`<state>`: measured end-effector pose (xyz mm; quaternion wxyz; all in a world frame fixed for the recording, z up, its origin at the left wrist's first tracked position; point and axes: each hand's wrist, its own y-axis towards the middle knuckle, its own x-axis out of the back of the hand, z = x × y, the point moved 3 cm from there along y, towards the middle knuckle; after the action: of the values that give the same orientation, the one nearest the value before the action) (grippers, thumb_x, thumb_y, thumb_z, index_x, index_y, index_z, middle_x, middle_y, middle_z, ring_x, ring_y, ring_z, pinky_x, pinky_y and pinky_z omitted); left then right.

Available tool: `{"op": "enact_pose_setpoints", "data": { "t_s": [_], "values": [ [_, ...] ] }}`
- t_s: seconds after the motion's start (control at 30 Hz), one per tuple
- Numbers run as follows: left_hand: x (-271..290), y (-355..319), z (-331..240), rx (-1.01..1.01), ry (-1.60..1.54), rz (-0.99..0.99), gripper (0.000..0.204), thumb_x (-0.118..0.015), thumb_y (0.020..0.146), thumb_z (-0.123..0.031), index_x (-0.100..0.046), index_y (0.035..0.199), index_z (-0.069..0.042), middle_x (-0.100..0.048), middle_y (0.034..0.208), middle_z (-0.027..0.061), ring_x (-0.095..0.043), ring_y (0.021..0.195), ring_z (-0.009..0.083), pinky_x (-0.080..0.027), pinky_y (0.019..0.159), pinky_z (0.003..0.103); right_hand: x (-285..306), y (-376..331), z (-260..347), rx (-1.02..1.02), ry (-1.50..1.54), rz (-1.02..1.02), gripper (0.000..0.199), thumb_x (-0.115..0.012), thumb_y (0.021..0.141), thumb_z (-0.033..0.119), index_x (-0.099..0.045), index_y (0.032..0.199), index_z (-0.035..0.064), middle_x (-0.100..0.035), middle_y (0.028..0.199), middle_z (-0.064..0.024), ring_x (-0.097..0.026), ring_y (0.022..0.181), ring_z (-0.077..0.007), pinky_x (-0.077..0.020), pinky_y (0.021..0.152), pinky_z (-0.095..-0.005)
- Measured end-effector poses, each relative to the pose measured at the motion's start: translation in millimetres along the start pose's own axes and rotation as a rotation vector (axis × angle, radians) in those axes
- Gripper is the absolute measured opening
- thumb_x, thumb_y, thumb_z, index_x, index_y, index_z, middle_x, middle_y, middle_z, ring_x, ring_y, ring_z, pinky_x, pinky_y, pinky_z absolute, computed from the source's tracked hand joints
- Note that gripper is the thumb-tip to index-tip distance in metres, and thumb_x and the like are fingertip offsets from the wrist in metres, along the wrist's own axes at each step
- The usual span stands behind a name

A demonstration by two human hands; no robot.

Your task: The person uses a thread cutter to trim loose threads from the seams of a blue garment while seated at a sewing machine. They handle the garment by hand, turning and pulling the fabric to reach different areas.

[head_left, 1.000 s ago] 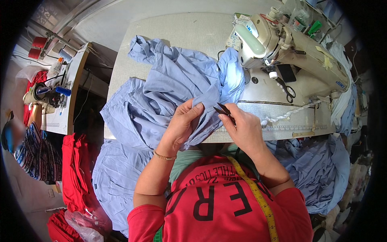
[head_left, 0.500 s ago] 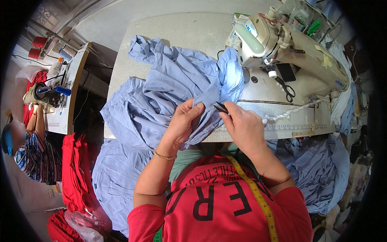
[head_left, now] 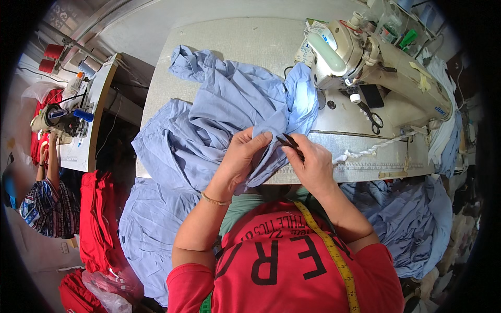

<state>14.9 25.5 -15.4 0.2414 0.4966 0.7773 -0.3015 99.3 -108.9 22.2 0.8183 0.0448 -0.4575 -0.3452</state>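
Note:
A light blue garment [head_left: 229, 99] lies bunched across the sewing table and hangs over its front edge. My left hand [head_left: 247, 151] is closed on a fold of it, thumb on top. In my right hand [head_left: 310, 159] is a pair of small dark thread snips [head_left: 290, 144], gripped between thumb and fingers. Their points reach to the cloth just right of my left thumb. Whether the blades touch the fabric I cannot tell.
A sewing machine [head_left: 386, 68] stands at the right of the table [head_left: 209, 36], with black scissors [head_left: 371, 119], a dark phone-like slab [head_left: 372, 96] and a twisted white cord [head_left: 365, 152] by it. Blue garments [head_left: 151, 235] hang below. At far left a person [head_left: 49, 208] works at another machine.
My right hand with the snips has shifted slightly left and down, and the snips' angle has changed a little. My left hand still pinches the cloth, moved slightly right.

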Motion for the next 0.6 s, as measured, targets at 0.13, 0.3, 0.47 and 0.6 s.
{"op": "enact_pose_setpoints", "data": {
  "t_s": [0.13, 0.3, 0.47, 0.6],
  "values": [
    [2, -1, 0, 0.019, -0.021, 0.013, 0.013, -0.059, 0.087, -0.008, -0.062, 0.096, 0.002, -0.065, 0.091, 0.0062, -0.06, 0.079, 0.0111, -0.048, 0.072, 0.025, -5, -1, -4, -0.122, 0.21, 0.023, 0.022, -0.061, 0.085, 0.022, -0.056, 0.098, 0.0046, -0.062, 0.074, -0.0141, -0.061, 0.064, -0.0324, -0.0463, 0.056, -0.0366],
    [-1, -1, 0, 0.0, -0.015, 0.015, 0.015, -0.059, 0.088, -0.009, -0.061, 0.097, 0.002, -0.065, 0.091, 0.0059, -0.06, 0.08, 0.0112, -0.048, 0.073, 0.025, -10, -2, -9, -0.231, 0.417, 0.078, 0.024, -0.06, 0.086, 0.023, -0.056, 0.1, 0.0039, -0.063, 0.074, -0.0141, -0.062, 0.064, -0.0314, -0.0468, 0.057, -0.0341],
    [0, 0, 2, -0.039, 0.024, 0.032, 0.017, -0.059, 0.088, -0.01, -0.062, 0.1, 0.002, -0.064, 0.092, 0.0049, -0.059, 0.08, 0.0096, -0.048, 0.072, 0.024, -1, 2, -4, 0.007, -0.03, 0.008, 0.024, -0.063, 0.084, 0.022, -0.057, 0.099, 0.0054, -0.062, 0.072, -0.013, -0.06, 0.062, -0.0321, -0.0454, 0.054, -0.0377],
    [3, 1, 3, -0.044, 0.037, 0.033, 0.018, -0.059, 0.089, -0.01, -0.062, 0.101, 0.002, -0.064, 0.094, 0.0048, -0.059, 0.081, 0.0089, -0.048, 0.073, 0.023, 2, 4, -1, 0.099, -0.042, -0.031, 0.017, -0.061, 0.085, 0.018, -0.057, 0.095, 0.0048, -0.062, 0.072, -0.0128, -0.06, 0.059, -0.0284, -0.0435, 0.052, -0.0324]
  ]
}}
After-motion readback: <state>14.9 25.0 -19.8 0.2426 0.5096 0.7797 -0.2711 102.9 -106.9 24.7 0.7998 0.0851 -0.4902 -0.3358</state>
